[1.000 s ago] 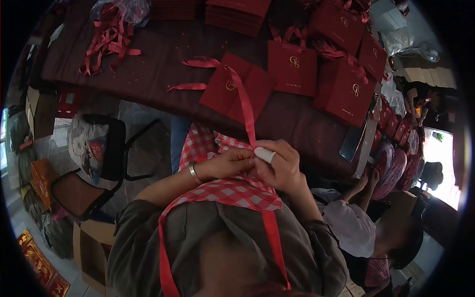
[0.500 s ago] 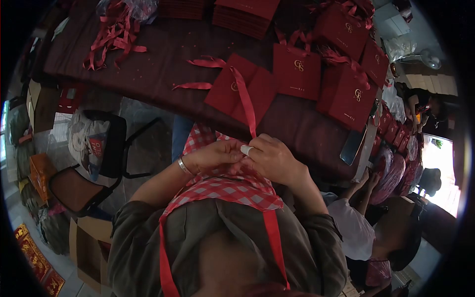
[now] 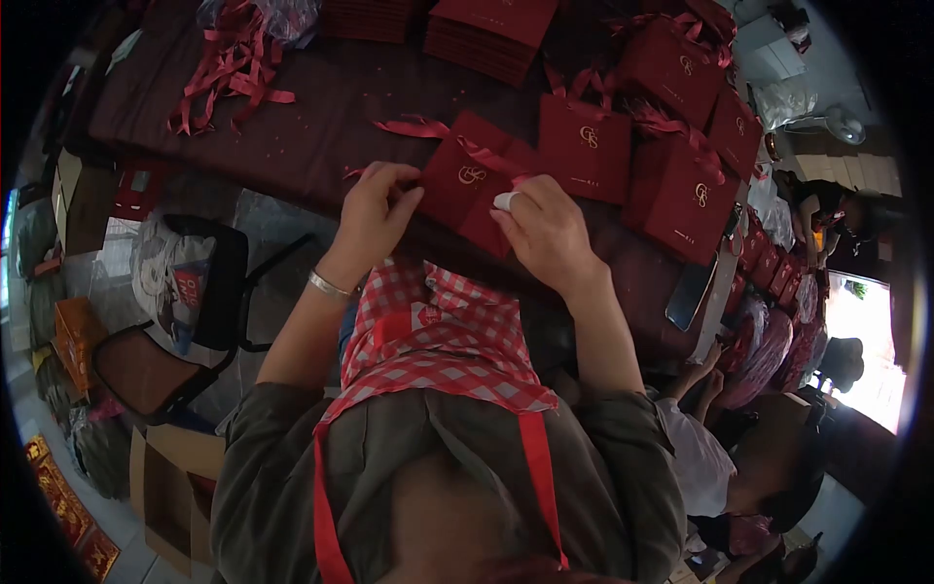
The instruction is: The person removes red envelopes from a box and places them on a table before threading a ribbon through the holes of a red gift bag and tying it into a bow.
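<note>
A flat red paper bag [image 3: 462,185] with a gold logo lies at the table's near edge. Across its upper part runs a red ribbon [image 3: 486,156], which leads to my right hand [image 3: 550,234]. That hand is closed on the ribbon over the bag's right side, and a white wrap shows on one finger. My left hand [image 3: 379,209], with a bracelet at the wrist, is at the bag's left edge. Its fingers are bent, with the thumb apart and nothing seen between them. More ribbon [image 3: 413,127] sticks out past the bag's upper left.
Finished-looking red bags with ribbon handles [image 3: 584,146] stand to the right. At the back are a stack of red bags [image 3: 482,44] and a heap of loose ribbons [image 3: 233,73]. A chair [image 3: 161,365] and an open carton [image 3: 175,487] are at left; a co-worker's sleeve [image 3: 696,453] is at right.
Both hands have moved from in front of the apron up to the bag and apart from each other. The ribbon, stretched down towards the apron before, now lies across the bag.
</note>
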Tool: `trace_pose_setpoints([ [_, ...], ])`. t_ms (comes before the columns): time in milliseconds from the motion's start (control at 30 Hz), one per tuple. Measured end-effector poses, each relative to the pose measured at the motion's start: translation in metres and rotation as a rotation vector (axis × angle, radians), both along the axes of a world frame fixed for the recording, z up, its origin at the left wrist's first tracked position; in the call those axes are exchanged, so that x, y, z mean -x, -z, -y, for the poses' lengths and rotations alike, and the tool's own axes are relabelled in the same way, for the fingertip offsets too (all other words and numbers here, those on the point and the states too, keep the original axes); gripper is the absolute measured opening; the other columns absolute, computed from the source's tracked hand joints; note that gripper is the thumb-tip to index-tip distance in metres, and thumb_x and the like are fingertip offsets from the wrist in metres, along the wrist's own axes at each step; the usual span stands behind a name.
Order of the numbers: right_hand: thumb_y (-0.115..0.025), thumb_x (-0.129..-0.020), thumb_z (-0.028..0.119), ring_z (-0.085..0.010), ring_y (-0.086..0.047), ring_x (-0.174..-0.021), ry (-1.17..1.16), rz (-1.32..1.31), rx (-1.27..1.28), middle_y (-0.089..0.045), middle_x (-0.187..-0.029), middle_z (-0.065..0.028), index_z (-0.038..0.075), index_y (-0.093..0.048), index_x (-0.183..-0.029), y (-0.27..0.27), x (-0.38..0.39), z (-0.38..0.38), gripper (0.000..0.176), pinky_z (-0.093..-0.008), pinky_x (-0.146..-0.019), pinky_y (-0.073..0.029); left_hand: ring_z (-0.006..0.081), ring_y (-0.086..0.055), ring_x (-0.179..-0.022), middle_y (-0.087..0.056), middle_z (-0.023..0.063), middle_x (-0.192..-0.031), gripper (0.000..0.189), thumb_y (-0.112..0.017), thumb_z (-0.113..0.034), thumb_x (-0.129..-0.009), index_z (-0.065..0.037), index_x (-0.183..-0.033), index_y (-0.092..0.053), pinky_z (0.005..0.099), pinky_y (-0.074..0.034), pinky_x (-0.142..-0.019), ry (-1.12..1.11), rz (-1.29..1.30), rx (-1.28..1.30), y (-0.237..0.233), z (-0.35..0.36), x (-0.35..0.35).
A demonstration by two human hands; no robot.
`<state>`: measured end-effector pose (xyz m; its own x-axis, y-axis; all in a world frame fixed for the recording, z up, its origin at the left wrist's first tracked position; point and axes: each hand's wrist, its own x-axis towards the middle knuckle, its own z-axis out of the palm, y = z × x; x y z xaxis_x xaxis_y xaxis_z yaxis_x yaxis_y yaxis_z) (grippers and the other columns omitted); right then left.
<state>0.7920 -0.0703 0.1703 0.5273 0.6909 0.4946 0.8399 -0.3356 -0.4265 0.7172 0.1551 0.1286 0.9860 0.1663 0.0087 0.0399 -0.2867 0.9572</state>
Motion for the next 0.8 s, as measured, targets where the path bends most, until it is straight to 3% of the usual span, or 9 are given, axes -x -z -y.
trace_pose_setpoints([
  [67,-0.07,-0.074,0.004,-0.0291,-0.056,-0.076,-0.016,-0.055,-0.061,-0.056,-0.08,-0.0107,0.001,-0.06,-0.08,0.015,0.002,-0.017,0.012,-0.0379,-0.065,-0.048,0.0191,-0.062,-0.085,-0.061,0.0104,-0.096,0.024,-0.067,-0.01,-0.083,-0.003,-0.105,-0.061,0.029,-0.049,-0.071,-0.016,-0.005,-0.29,-0.007,-0.004,-0.012],
  [200,-0.069,-0.075,0.004,-0.0292,-0.058,-0.079,0.034,-0.126,-0.152,-0.059,-0.084,-0.0104,0.002,-0.06,-0.083,0.058,0.005,-0.032,0.012,-0.0375,-0.068,-0.049,0.0242,-0.062,-0.087,-0.06,0.0119,-0.097,0.028,-0.069,-0.01,-0.08,-0.004,-0.106,-0.062,0.0314,-0.049,-0.074,0.07,-0.058,-0.344,0.003,-0.007,-0.023],
  [300,-0.068,-0.076,0.003,-0.0303,-0.058,-0.078,0.082,-0.15,-0.212,-0.06,-0.083,-0.0109,0.002,-0.06,-0.083,0.063,0.006,-0.036,0.011,-0.0383,-0.068,-0.048,0.0225,-0.062,-0.086,-0.061,0.0115,-0.097,0.031,-0.07,-0.011,-0.079,-0.002,-0.108,-0.061,0.0312,-0.049,-0.075,0.063,-0.048,-0.222,0.006,-0.006,-0.026],
  [367,-0.067,-0.076,0.002,-0.0309,-0.058,-0.077,0.099,-0.162,-0.234,-0.06,-0.082,-0.0111,0.002,-0.06,-0.084,0.064,0.006,-0.035,0.011,-0.039,-0.067,-0.048,0.019,-0.06,-0.086,-0.062,0.0106,-0.098,0.032,-0.07,-0.01,-0.079,0.001,-0.107,-0.06,0.0299,-0.048,-0.075,0.14,-0.222,-0.037,0.001,-0.005,-0.028],
  [500,-0.067,-0.077,0.002,-0.0312,-0.057,-0.075,0.104,-0.192,-0.264,-0.059,-0.08,-0.0122,0.001,-0.06,-0.084,0.065,0.005,-0.035,0.01,-0.0391,-0.065,-0.047,0.0164,-0.059,-0.085,-0.062,0.0098,-0.097,0.03,-0.069,-0.009,-0.079,0.004,-0.104,-0.06,0.0291,-0.048,-0.074,0.188,-0.169,-0.031,0.017,-0.014,-0.023],
  [600,-0.067,-0.077,0.003,-0.0313,-0.057,-0.075,0.112,-0.201,-0.26,-0.06,-0.08,-0.0124,0.001,-0.06,-0.084,0.065,0.006,-0.035,0.01,-0.0393,-0.065,-0.047,0.0116,-0.057,-0.084,-0.062,0.0057,-0.095,0.023,-0.067,-0.007,-0.082,0.003,-0.101,-0.06,0.0265,-0.047,-0.074,0.235,-0.216,0.033,0.008,-0.018,-0.021],
  [667,-0.067,-0.077,0.004,-0.0321,-0.058,-0.075,0.119,-0.197,-0.254,-0.06,-0.081,-0.012,0.001,-0.059,-0.084,0.066,0.005,-0.035,0.011,-0.0403,-0.065,-0.048,0.0065,-0.054,-0.084,-0.06,0.0011,-0.093,0.018,-0.065,-0.004,-0.084,0.001,-0.101,-0.061,0.0229,-0.046,-0.075,0.268,-0.351,0.217,0.002,-0.019,-0.022],
  [800,-0.067,-0.078,0.002,-0.0301,-0.056,-0.073,0.116,-0.191,-0.291,-0.058,-0.079,-0.0128,0.0,-0.06,-0.084,0.067,0.005,-0.035,0.009,-0.0385,-0.063,-0.045,0.003,-0.051,-0.084,-0.058,-0.0027,-0.093,0.018,-0.064,-0.002,-0.085,0.0,-0.102,-0.06,0.0204,-0.045,-0.074,0.308,-0.373,0.224,0.001,-0.022,-0.022],
])
